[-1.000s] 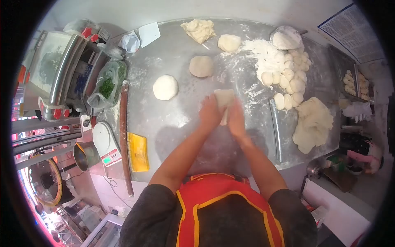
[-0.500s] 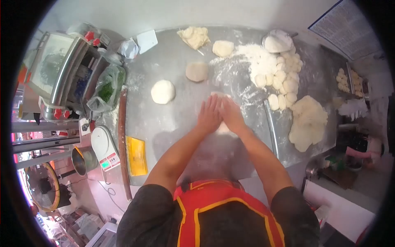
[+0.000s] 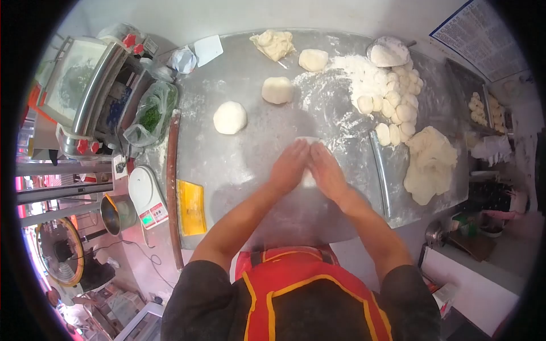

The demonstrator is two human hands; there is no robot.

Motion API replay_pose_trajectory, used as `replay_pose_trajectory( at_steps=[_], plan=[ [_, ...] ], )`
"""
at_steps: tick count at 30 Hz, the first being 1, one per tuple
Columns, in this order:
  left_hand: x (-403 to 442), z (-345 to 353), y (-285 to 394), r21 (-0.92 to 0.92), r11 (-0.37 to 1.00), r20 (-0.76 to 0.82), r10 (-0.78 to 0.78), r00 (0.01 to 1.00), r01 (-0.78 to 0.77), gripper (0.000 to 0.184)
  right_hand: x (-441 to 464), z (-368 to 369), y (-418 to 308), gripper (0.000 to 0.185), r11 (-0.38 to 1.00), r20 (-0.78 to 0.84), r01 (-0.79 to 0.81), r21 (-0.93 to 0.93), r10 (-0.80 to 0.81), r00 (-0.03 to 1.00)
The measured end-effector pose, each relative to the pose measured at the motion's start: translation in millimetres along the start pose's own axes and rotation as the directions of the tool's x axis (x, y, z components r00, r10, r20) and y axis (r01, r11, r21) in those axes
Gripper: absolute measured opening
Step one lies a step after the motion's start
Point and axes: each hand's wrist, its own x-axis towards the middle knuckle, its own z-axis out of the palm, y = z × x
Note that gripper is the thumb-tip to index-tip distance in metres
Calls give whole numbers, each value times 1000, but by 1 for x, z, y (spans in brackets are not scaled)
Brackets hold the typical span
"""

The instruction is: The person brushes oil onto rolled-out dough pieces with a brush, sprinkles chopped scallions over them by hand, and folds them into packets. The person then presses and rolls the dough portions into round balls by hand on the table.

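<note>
On the metal worktop, a piece of white dough (image 3: pixel 309 179) lies mostly hidden under and between my hands. My left hand (image 3: pixel 289 166) rests on its left side, fingers stretched out and held close together. Opposite it, my right hand (image 3: pixel 328 170) lies along the right side, also with straight fingers. The two hands lean towards each other, and their fingertips nearly meet at the dough's far end. Beyond my left hand sit a round dough ball (image 3: pixel 230 117) and a smaller dough lump (image 3: pixel 277 90). A metal rod (image 3: pixel 379 173) lies to the right of my right hand.
A wooden rolling pin (image 3: pixel 172 187), yellow scraper (image 3: pixel 191 207) and digital scale (image 3: pixel 146 193) line the left side. At right are several small dough pieces (image 3: pixel 405 112), loose flour (image 3: pixel 364 77), a flour bowl (image 3: pixel 389 52) and a flattened dough sheet (image 3: pixel 430 165). Two more dough lumps lie at the back.
My hands have drawn back a little towards my body. Earlier the fingers overlapped flat over the dough; now the hands are side by side and tilted. The whole view has shifted slightly.
</note>
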Motion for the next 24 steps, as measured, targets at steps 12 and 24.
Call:
replay_pose_trajectory(
  at_steps=[12,24],
  plan=[
    [-13,-46,18,-332,805,96,-490,866,492,37,55,-6,42,36,993,132,-117,-17,118,984],
    [-81,-55,-6,-480,622,-116,-744,658,618,33,21,25,20,48,921,300,-389,-12,375,877]
  ],
)
